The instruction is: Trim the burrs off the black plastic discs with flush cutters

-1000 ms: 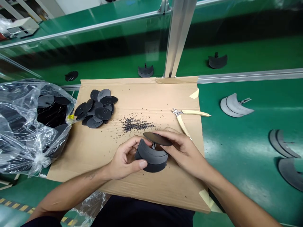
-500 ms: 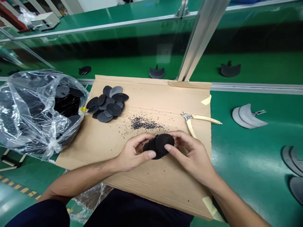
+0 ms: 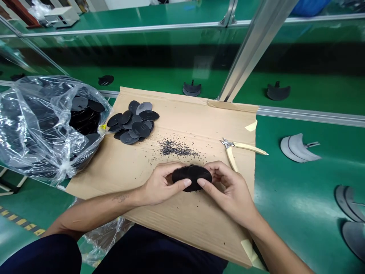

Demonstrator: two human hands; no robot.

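Both my hands hold a black oval plastic part point(image 3: 192, 177) just above a sheet of cardboard point(image 3: 182, 224). My left hand point(image 3: 159, 184) grips its left end, thumb on the front edge and fingers curled behind. My right hand point(image 3: 228, 190) pinches its right end the same way. The flat oval face points up at me. Behind the part lies a scatter of small black trimmings point(image 3: 177, 148). A pair of cream-handled cutters point(image 3: 236, 148) lies to the right of my hands.
A pile of black oval discs point(image 3: 134, 123) sits at the cardboard's back left. A clear plastic bag point(image 3: 42, 125) of more discs lies to the left. Curved grey parts point(image 3: 299, 148) and black ones point(image 3: 278, 92) rest on the green conveyor. A metal post point(image 3: 251, 49) rises behind.
The part was turned over in my hands: its curved ribbed side showed one second ago, its flat oval face shows now. My view shifted slightly to the left.
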